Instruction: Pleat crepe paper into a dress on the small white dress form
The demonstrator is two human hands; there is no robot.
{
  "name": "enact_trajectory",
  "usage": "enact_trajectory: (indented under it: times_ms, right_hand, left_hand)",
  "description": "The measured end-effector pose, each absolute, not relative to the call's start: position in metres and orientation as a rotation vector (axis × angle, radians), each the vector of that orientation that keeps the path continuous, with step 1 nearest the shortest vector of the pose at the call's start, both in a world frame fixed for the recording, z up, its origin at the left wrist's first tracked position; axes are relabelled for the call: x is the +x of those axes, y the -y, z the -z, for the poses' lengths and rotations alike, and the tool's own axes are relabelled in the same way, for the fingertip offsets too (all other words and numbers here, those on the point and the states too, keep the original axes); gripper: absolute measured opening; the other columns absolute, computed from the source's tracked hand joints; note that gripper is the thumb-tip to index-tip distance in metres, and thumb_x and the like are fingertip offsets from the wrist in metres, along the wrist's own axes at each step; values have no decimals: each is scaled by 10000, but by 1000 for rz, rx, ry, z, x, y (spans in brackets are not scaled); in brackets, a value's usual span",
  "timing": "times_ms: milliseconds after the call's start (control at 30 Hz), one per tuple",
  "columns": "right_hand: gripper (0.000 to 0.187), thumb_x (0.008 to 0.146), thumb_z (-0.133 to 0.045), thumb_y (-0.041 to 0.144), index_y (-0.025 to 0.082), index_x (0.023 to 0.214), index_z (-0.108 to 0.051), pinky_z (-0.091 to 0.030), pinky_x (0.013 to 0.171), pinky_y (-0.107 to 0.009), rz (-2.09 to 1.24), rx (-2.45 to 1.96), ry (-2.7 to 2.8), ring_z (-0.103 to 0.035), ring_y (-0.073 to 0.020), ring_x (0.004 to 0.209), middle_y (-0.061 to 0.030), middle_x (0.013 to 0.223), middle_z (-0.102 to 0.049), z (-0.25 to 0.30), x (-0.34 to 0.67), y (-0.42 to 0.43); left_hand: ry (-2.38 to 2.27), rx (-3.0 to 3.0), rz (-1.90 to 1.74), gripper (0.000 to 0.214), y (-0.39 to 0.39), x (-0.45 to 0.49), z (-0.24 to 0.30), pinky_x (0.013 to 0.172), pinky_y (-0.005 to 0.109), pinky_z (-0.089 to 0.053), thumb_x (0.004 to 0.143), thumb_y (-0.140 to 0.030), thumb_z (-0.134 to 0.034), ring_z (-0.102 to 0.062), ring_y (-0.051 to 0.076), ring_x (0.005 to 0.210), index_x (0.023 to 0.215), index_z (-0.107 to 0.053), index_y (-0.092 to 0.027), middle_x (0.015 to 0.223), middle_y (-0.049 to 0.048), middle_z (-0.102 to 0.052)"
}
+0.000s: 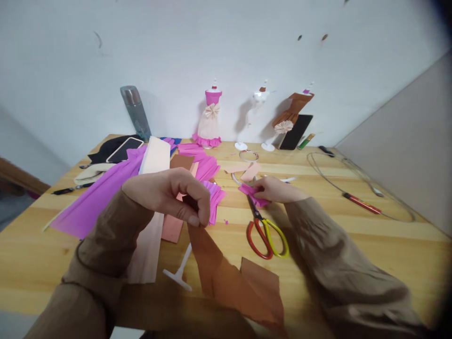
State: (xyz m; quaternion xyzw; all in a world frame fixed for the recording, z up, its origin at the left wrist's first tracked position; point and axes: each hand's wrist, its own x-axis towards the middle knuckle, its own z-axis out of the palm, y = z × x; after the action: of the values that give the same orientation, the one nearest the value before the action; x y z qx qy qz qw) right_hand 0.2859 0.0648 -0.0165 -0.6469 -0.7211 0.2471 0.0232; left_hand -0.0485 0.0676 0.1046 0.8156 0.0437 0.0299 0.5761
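My left hand is closed in a pinch on one end of a piece of brown crepe paper, which hangs down over the table's front. Beside that paper a white T-shaped plastic piece shows, its upper end hidden behind my hand. Farther right, my right hand has its fingers closed on a small scrap of pink crepe paper. Just below it lie scissors with one red and one yellow handle, their blade tips partly under the pink scrap.
Purple crepe paper and cream sheets cover the left side. At the back stand a pink-and-cream dress form, a bare white form and a brown-dressed form. A bottle, a phone and a red-handled corded tool lie around.
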Motion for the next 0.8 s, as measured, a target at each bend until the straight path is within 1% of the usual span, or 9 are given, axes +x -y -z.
enact_trajectory:
  times_ms: [133, 300, 400, 433, 467, 567, 667, 733, 800]
  right_hand:
    - [193, 797, -609, 320, 188, 656, -606, -414, 531, -281, -827, -1943, 2016, -589, -163, 551, -35, 596, -656, 7, 296, -62]
    - [331, 720, -708, 498, 195, 727, -573, -403, 454, -252, -873, -1635, 1549, -517, -117, 446, -19, 550, -622, 2, 300, -59]
    - [358, 827, -573, 545, 188, 804, -579, -408, 443, -249, -696, -1575, 1606, -536, -124, 446, -33, 578, -640, 12, 284, -61]
    - [355, 876, -504, 527, 186, 818, -583, -422, 453, -251, -618, -1624, 1709, -566, -136, 466, -44, 595, -655, 16, 277, -62]
    - [338, 886, -501, 498, 184, 812, -599, -437, 469, -258, -585, -1659, 1776, -594, -152, 489, -51, 598, -667, 20, 272, -64]
    - [236, 858, -581, 382, 176, 789, -673, -475, 592, -293, -425, -1773, 1898, -655, -200, 641, -87, 701, -714, 27, 270, -73]
    - [248, 877, -563, 304, 158, 985, -730, -466, 702, -350, -171, -1928, 1927, -669, -277, 837, -167, 907, -741, 29, 288, -91]
    - [263, 838, -594, 216, 172, 1055, -737, -461, 718, -348, -117, -1983, 2019, -672, -285, 861, -162, 941, -748, 32, 301, -106]
    - [287, 795, -610, 133, 196, 1035, -754, -462, 723, -323, -110, -1993, 2145, -678, -259, 841, -130, 929, -756, 36, 310, -120]
  left_hand:
    - [-141, 1913, -88, 63, -69, -45, -102, 651, 242, -552, 798, -261, -756, -671, 163, 652, 763, -783, -216, 714, 79, -738]
    - [-134, 1930, -107, 43, -70, -45, -101, 640, 239, -543, 798, -221, -748, -670, 162, 646, 776, -784, -213, 703, 77, -734]
    - [-121, 1953, -88, 44, -70, -44, -101, 631, 240, -541, 792, -201, -742, -664, 164, 636, 777, -781, -216, 703, 75, -731]
    - [-120, 1959, -77, 43, -70, -43, -100, 624, 241, -540, 791, -203, -741, -661, 165, 630, 776, -779, -215, 699, 74, -729]
    - [-121, 1965, -70, 44, -70, -43, -100, 617, 241, -539, 792, -206, -738, -658, 164, 624, 776, -778, -214, 696, 74, -727]
    - [-133, 1980, -79, 62, -70, -44, -101, 614, 236, -537, 809, -210, -720, -658, 161, 625, 787, -778, -213, 702, 74, -730]
    - [-157, 1987, -81, 73, -69, -47, -104, 636, 243, -544, 819, -221, -714, -671, 168, 655, 788, -781, -218, 719, 78, -739]
    - [-155, 1989, -67, 78, -68, -48, -106, 648, 250, -550, 819, -222, -712, -676, 174, 669, 784, -782, -225, 727, 78, -742]
    - [-148, 1992, -57, 90, -67, -50, -107, 652, 251, -552, 823, -213, -702, -677, 175, 672, 786, -781, -234, 729, 75, -742]
